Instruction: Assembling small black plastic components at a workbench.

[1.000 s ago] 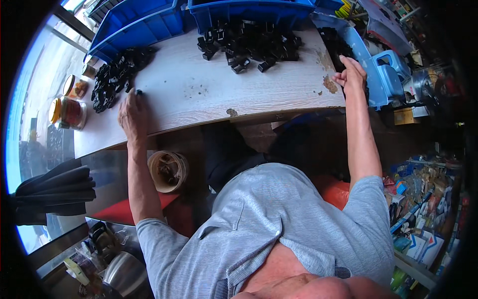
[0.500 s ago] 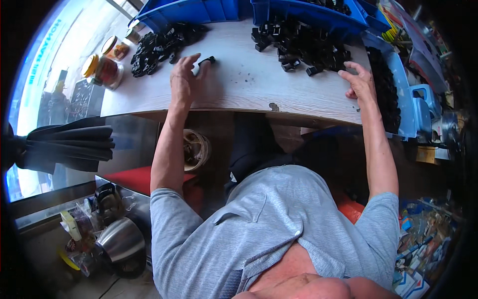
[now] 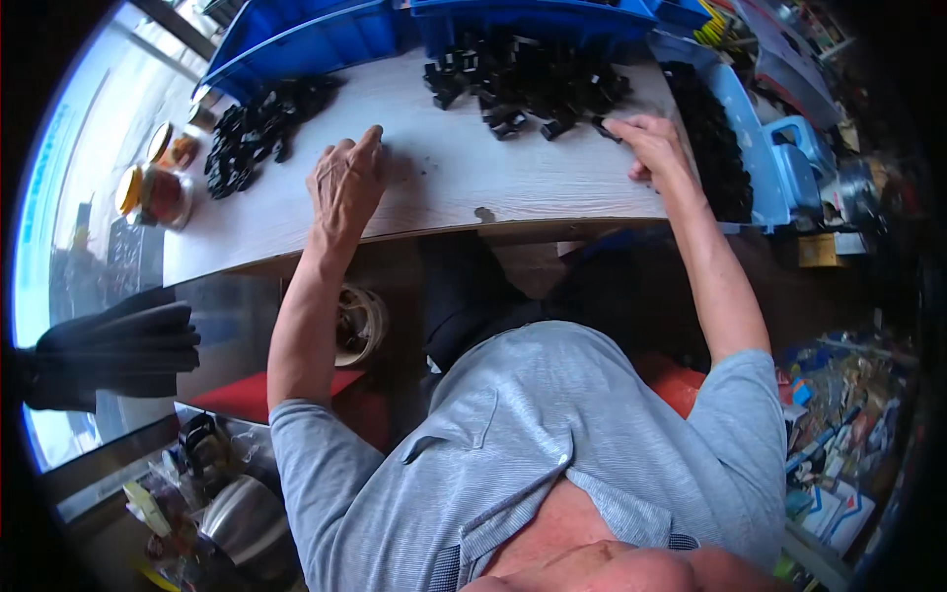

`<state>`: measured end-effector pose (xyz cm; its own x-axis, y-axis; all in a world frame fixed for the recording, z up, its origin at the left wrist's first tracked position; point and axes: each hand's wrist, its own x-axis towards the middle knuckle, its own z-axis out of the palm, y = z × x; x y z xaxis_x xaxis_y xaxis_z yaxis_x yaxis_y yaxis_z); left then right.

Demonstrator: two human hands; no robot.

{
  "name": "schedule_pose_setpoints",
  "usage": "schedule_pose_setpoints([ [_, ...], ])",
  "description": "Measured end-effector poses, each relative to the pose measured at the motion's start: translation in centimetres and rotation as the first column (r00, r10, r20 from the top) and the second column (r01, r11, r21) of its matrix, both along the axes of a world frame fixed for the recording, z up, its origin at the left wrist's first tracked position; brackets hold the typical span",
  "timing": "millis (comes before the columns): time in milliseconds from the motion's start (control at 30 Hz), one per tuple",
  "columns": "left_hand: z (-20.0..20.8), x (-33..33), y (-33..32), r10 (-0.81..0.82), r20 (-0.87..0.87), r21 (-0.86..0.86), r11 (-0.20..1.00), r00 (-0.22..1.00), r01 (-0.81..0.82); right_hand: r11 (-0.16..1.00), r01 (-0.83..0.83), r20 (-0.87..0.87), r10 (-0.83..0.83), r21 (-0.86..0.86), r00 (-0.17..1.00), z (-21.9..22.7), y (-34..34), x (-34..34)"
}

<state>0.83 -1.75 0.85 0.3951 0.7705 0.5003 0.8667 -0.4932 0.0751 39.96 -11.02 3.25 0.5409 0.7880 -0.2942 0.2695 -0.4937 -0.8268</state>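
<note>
My left hand (image 3: 345, 189) is over the left part of the pale tabletop, its fingers bent and drawn together. What they hold, if anything, is hidden. Beyond it lies a pile of black ring-like plastic parts (image 3: 252, 133). At the right, my right hand (image 3: 655, 150) has its thumb and forefinger on a small black plastic part (image 3: 604, 128) at the near edge of a second pile. That pile of black blocky plastic parts (image 3: 533, 84) spreads across the back right of the table (image 3: 444, 187).
Blue bins (image 3: 306, 49) line the table's back edge. A light-blue tub (image 3: 767, 187) of black parts stands at the right edge. Lidded jars (image 3: 158, 195) stand at the left. Below the table is a round bucket (image 3: 363, 324).
My left hand has closed up, and the black ring part by its fingertips is out of sight. The right hand has moved onto a black part at the pile's edge. The view has shifted.
</note>
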Motion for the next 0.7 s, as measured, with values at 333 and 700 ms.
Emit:
schedule_pose_setpoints([
  [333, 1.9, 4.1, -2.1, -0.215, -0.072, -0.305, 0.934, 0.974, 0.184, 0.992, -0.096, -0.042, 0.093, -0.080, 0.995, 1.1, -2.5, -1.0],
  [700, 2.4, 3.5, -3.2, -0.264, -0.088, -0.204, 0.949, 0.961, 0.242, 0.990, -0.117, -0.164, 0.129, 0.080, 0.978, 0.5, -3.5, -1.4],
])
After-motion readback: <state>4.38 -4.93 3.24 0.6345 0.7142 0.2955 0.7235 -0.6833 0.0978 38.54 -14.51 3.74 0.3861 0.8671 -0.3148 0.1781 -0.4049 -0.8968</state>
